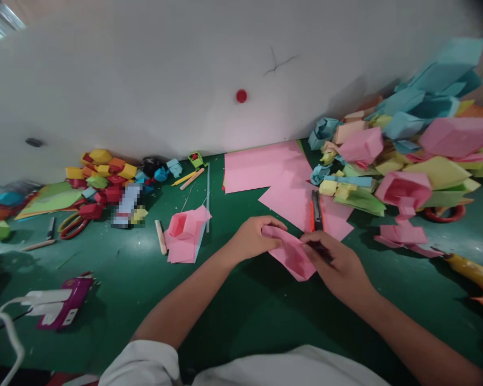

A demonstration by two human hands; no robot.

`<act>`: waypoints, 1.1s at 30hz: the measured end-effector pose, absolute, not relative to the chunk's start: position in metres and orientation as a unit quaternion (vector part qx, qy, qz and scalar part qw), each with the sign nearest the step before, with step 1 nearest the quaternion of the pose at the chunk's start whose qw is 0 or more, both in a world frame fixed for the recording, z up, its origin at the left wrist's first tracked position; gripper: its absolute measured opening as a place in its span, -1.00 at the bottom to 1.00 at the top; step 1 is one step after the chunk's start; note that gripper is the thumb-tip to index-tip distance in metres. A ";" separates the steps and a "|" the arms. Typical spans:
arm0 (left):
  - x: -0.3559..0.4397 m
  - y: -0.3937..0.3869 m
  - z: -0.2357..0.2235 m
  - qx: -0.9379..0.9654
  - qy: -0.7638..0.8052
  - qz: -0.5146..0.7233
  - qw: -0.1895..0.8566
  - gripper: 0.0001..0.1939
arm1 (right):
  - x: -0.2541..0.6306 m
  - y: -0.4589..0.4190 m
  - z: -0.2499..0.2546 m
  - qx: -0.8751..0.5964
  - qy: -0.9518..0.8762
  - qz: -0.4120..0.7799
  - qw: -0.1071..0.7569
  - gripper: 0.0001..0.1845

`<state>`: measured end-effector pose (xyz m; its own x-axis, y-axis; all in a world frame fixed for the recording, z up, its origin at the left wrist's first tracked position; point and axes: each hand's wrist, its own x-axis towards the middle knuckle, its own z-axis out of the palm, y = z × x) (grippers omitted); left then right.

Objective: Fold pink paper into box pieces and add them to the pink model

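A folded pink paper box [292,256], open on one side, is held above the green table between both hands. My left hand [254,237] pinches its upper left end, fingers behind and thumb in front. My right hand [338,262] grips its right edge, with the fingers partly in shadow. Just beyond the right hand, an orange and black box cutter [316,209] lies on pink paper sheets [284,206]. Left of my left arm, a smaller pink paper box [182,225] rests on pink paper pieces [185,249].
Folded paper shapes [410,123] pile up at the right by the wall. More colourful paper shapes [104,171] and red-handled scissors [74,225] lie at the left. A purple power strip [70,303] with white plugs sits at the front left. A glue gun [473,276] is at the far right.
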<state>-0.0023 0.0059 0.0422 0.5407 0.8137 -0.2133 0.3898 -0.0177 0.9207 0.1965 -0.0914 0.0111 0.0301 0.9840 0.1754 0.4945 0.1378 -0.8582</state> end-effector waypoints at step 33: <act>-0.001 0.006 0.050 0.719 0.516 0.138 0.445 -0.83 | 0.201 -0.086 0.003 -0.569 -0.640 0.318 0.407 -0.76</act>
<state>-0.0011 0.0056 0.0504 0.4294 0.8644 -0.2617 0.6193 -0.0709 0.7819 0.2011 -0.0860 0.0028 -0.0208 0.9869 0.1601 0.4693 0.1510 -0.8700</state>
